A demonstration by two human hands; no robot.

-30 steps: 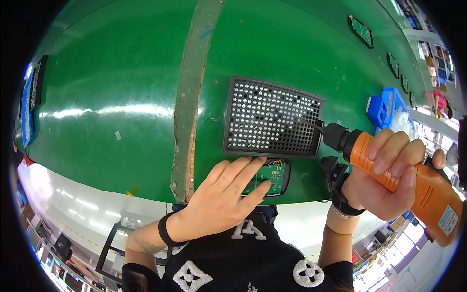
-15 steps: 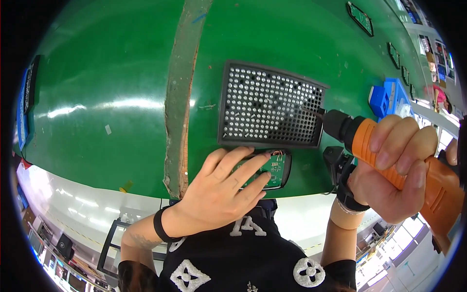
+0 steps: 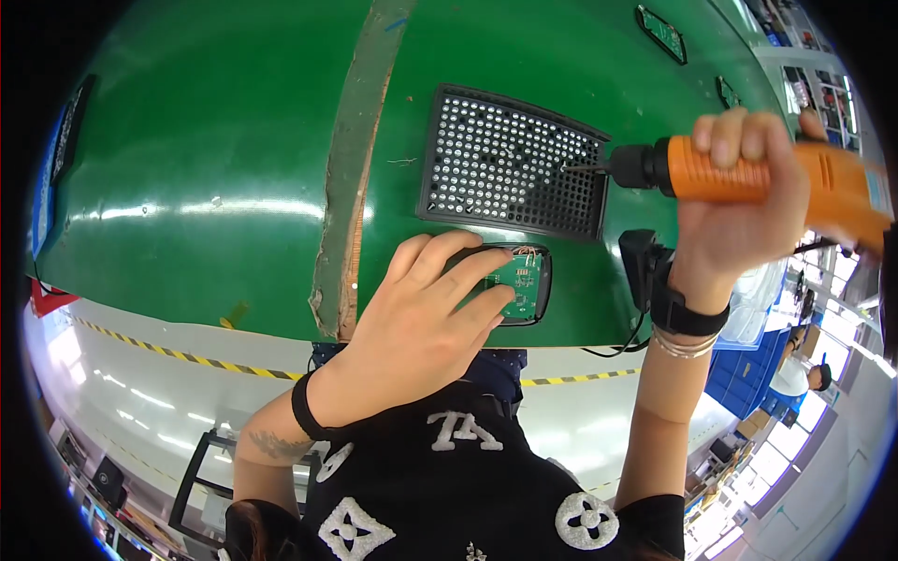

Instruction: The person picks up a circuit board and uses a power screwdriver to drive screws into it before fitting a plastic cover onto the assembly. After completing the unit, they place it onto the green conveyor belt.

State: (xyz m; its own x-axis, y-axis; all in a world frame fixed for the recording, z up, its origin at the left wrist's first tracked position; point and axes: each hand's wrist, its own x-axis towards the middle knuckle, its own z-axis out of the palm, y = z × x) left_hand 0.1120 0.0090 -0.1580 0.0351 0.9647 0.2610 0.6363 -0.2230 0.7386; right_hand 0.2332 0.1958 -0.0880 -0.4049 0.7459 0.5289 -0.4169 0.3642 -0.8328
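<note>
My right hand [image 3: 739, 215] is wrapped around an orange electric screwdriver [image 3: 692, 176], held level with its black nose toward the left. The thin bit reaches over the right part of a black screw tray [image 3: 510, 229], and its tip is among the holes there. Silvery screws fill much of the tray's left and upper part. Just below the tray lies a green circuit board [image 3: 528, 280] in a black rounded housing. My left hand [image 3: 416, 309] holds it on the table, fingers bent over its left side and covering that part.
A black stand-like device [image 3: 640, 266] with a cable sits by my right wrist. More boards in black housings [image 3: 662, 35] lie at the far right of the green table [image 3: 215, 140]. A worn strip [image 3: 351, 178] crosses the table. Another person [image 3: 800, 379] is at the right.
The screwdriver has swung to a more level pose, and its bit has moved from the tray's right edge to over the holes. My left hand stays on the circuit board. The view has shifted.
</note>
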